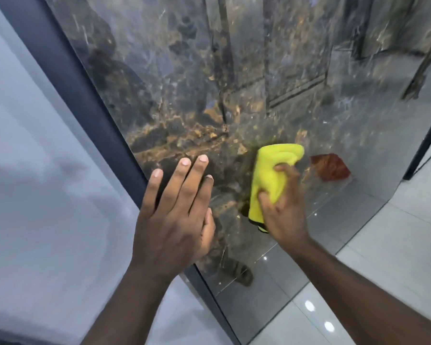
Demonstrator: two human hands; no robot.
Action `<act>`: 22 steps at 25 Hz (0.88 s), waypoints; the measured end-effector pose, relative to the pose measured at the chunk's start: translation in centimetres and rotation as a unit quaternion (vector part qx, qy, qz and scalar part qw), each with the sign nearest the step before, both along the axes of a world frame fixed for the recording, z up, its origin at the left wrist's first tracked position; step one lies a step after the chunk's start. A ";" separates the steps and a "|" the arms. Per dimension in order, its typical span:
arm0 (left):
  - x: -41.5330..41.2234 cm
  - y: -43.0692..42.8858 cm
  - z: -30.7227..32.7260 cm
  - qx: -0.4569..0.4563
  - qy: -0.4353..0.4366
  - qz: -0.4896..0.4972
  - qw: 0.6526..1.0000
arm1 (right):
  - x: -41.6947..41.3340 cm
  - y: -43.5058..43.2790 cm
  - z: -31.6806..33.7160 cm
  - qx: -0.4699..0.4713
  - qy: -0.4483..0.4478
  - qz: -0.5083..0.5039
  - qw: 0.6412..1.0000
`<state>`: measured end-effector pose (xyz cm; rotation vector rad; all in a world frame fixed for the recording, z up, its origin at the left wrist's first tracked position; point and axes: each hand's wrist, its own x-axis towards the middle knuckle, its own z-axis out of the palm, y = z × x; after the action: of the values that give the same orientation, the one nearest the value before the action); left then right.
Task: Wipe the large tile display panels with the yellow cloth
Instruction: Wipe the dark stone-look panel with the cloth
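From the head camera I am looking down the face of a glossy dark marble-look tile panel (184,83), veined in gold and grey, with its dark frame (85,95) running down the left edge and a paler panel (35,170) beyond it. My right hand (284,207) has fingers and thumb curled into the folded yellow cloth (269,173), holding it against the lower middle of the panel. The cloth's long axis runs up the tile, tipped slightly right, and most of it stands above the knuckles. My left hand (174,215) is spread flat with straight fingers, just left of the cloth and beside the frame. It looks braced on the tile, though I cannot confirm contact. The cloth belongs wholly to the right hand, so I judge the next stroke is its job. Unwiped tile lies above and to both sides. A reddish patch (330,166) shows right of the cloth, perhaps a reflection. The pale glossy floor (358,282) starts below.
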<state>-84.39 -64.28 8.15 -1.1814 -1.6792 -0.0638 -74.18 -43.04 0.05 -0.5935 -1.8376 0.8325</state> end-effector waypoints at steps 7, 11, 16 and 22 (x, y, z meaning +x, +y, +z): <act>0.0 4.5 -2.5 -0.014 0.060 0.032 0.998 | 0.9 1.6 -4.5 -0.081 0.026 0.030 0.996; 0.1 4.3 -3.2 -0.005 0.091 0.065 0.994 | 1.6 4.1 -11.6 -0.446 -0.072 -0.091 0.888; -0.1 4.3 -3.7 -0.002 0.115 0.082 0.990 | 2.2 4.4 -16.7 -0.499 -0.129 -0.047 0.856; -0.5 4.5 -3.6 -0.001 0.122 0.088 0.989 | 1.3 2.8 -16.4 -0.536 -0.148 -0.067 0.828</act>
<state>-84.90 -59.79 4.51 -0.9946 -1.5597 0.1865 -72.84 -40.26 -16.31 -1.6024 -1.4079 1.7482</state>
